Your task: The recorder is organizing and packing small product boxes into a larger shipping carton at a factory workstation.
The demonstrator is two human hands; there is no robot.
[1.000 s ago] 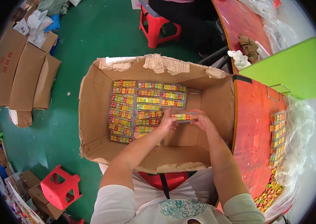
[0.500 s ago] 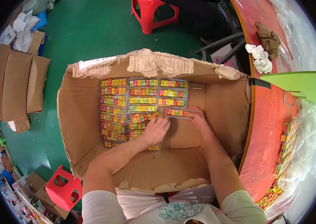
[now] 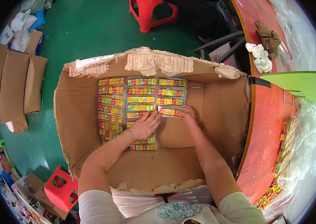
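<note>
A large open cardboard box [image 3: 79, 123] stands in front of me with columns of narrow packs inside, each a row of small red, yellow and green pieces in clear plastic. My right hand [image 3: 189, 113] grips the right end of one such pack [image 3: 170, 111], thumb and fingers closed on it, just below the packs of the right column [image 3: 171, 92]. My left hand [image 3: 145, 126] lies over the middle column [image 3: 141, 99], its fingers stretched out and their tips near the held pack's left end. It covers some packs under it.
An orange-red table [image 3: 268, 123] borders the box on the right, with more packs [image 3: 287, 145] under clear plastic and crumpled cloths. Red stools [image 3: 61, 188] stand at lower left and at the top. Folded cartons [image 3: 14, 86] lean at the left on the green floor [image 3: 76, 33].
The held pack has moved left, up to the middle column, in my right hand. My left hand has shifted left and slightly down. The whole view has drifted slightly.
</note>
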